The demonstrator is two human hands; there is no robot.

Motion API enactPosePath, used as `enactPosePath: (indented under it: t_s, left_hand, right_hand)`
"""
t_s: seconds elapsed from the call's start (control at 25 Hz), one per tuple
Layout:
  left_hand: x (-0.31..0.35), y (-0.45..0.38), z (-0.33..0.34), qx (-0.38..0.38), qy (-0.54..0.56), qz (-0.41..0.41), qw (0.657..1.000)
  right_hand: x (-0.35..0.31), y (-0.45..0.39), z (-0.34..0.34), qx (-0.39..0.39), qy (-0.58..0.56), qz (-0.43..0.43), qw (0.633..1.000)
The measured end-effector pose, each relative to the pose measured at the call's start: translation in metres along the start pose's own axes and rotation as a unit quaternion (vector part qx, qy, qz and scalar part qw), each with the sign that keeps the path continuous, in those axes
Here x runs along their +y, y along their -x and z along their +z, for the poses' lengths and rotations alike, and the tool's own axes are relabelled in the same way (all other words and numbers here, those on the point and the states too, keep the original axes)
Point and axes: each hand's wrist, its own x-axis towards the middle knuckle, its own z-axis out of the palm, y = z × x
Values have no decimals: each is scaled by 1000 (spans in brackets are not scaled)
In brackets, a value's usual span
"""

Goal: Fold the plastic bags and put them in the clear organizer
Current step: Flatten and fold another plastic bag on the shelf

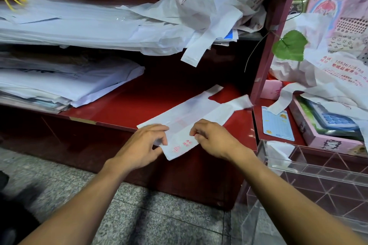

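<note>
A white plastic bag (191, 114) with red print lies flat on the red shelf (139, 103), handles pointing to the far right. My left hand (144, 145) pinches its near left corner. My right hand (214, 138) pinches the near edge just to the right, where the bag is folded over. The clear organizer (310, 173) stands at the lower right, and a folded white bag (278, 150) lies inside its far left corner.
A heap of crumpled white bags (207, 12) sits on the upper shelf, with flat stacks of bags (59, 26) to the left. More bags (322, 69), a pink box (326, 125) and a blue card (277, 126) crowd the right side. The floor (139, 215) is grey stone.
</note>
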Motion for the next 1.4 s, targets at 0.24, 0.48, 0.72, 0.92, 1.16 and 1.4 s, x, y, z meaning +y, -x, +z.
enactPosePath:
  t_s: [0.24, 0.48, 0.72, 0.92, 1.16, 1.4]
  left_hand:
    - [23, -2, -4, 2, -23, 45, 999]
    - [8, -7, 0, 18, -133, -34, 990]
    - [-6, -2, -3, 77, -211, -121, 967]
    - [-11, 3, -3, 80, -149, -92, 981]
    - [-18, 5, -1, 59, 27, -80, 995]
    - [-36, 7, -7, 123, 119, -91, 981]
  right_hand:
    - [-13, -2, 6, -21, 219, -88, 971]
    - [-13, -1, -4, -29, 147, -54, 987]
    - [40, 18, -44, 103, 184, -44, 976]
    - [43, 30, -43, 36, 163, -27, 986]
    - [36, 26, -27, -41, 170, -13, 984]
    - [51, 24, -33, 52, -32, 5, 998]
